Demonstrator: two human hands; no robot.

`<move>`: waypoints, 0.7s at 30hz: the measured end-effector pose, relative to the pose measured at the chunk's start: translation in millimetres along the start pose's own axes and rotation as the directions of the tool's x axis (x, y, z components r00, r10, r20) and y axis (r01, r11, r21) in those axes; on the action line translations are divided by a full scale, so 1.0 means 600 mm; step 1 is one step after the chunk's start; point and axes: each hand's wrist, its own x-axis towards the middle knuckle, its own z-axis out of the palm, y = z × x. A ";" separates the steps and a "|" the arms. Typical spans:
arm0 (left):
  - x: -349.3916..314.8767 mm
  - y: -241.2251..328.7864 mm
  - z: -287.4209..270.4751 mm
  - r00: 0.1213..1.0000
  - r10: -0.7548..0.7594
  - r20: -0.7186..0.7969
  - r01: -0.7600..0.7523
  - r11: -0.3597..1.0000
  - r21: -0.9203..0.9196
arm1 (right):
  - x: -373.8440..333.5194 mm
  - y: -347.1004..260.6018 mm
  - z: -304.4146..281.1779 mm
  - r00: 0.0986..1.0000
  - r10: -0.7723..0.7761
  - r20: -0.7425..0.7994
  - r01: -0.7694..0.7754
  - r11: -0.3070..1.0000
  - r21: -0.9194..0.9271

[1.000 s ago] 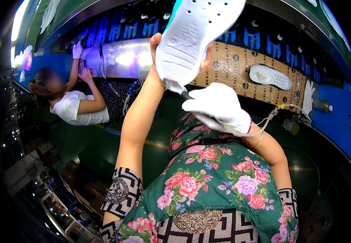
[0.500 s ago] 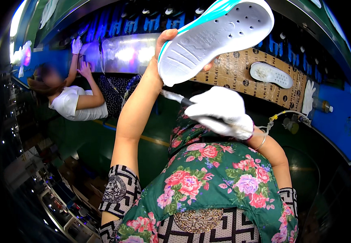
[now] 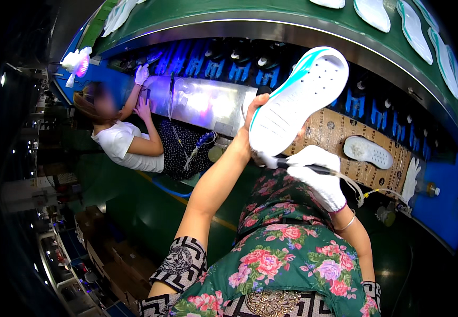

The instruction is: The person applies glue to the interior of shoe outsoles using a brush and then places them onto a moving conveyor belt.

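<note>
A white shoe sole [image 3: 298,100] with a teal side is raised in front of me, its toe end pointing up and to the right. My bare left hand [image 3: 255,110] grips it, the thumb on the left edge and fingertips showing at the right edge. In a white glove, my right hand [image 3: 317,177] closes round a dark-handled brush [image 3: 281,163] with a clear hose running from its back end. The brush's tip is at the sole's heel edge; whether it touches is hard to tell.
On a cardboard-covered bench [image 3: 340,124] lies another white sole [image 3: 369,151] with a pale clump at one end. A spare glove [image 3: 411,179] and a bottle [image 3: 430,189] are to the right. Beyond runs a green conveyor [image 3: 292,18] with several soles. A co-worker [image 3: 131,142] sits left.
The brush has come up from below the sole to its heel edge. The sole stands lower and more upright in the picture. The whole view has shifted, bringing the conveyor into sight.
</note>
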 end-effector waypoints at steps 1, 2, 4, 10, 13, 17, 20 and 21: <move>-0.005 -0.004 0.005 0.999 0.025 -0.027 -0.026 0.999 -0.029 | 0.006 -0.027 0.001 0.994 0.082 -0.067 -0.080 0.996 0.040; -0.013 -0.010 0.013 0.994 0.007 -0.111 -0.019 0.994 -0.107 | 0.013 -0.045 0.000 0.977 0.163 -0.135 -0.152 0.984 0.088; -0.018 -0.031 0.029 0.961 0.125 -0.248 -0.137 0.990 -0.031 | 0.034 -0.020 -0.033 0.968 -0.249 -0.030 0.209 0.864 -0.458; -0.035 -0.077 -0.027 0.998 0.003 -0.061 -0.013 0.984 -0.175 | 0.082 -0.016 -0.076 0.749 -0.662 0.021 0.353 0.372 -0.859; -0.062 -0.061 -0.013 0.972 0.116 -0.203 -0.164 0.958 -0.237 | 0.057 -0.017 -0.050 0.881 -0.473 0.003 0.391 0.725 -0.567; -0.093 -0.022 0.015 0.977 0.192 0.092 -0.199 0.978 0.067 | 0.007 -0.014 -0.070 0.946 -0.081 -0.314 0.133 0.980 0.147; -0.060 0.052 0.036 0.947 0.135 0.293 -0.161 0.984 0.069 | -0.005 0.013 -0.095 0.874 -0.103 -0.475 0.212 0.960 0.181; -0.044 0.078 0.037 0.924 0.125 0.361 -0.169 0.981 0.092 | -0.009 0.019 -0.097 0.857 -0.078 -0.510 0.192 0.966 0.175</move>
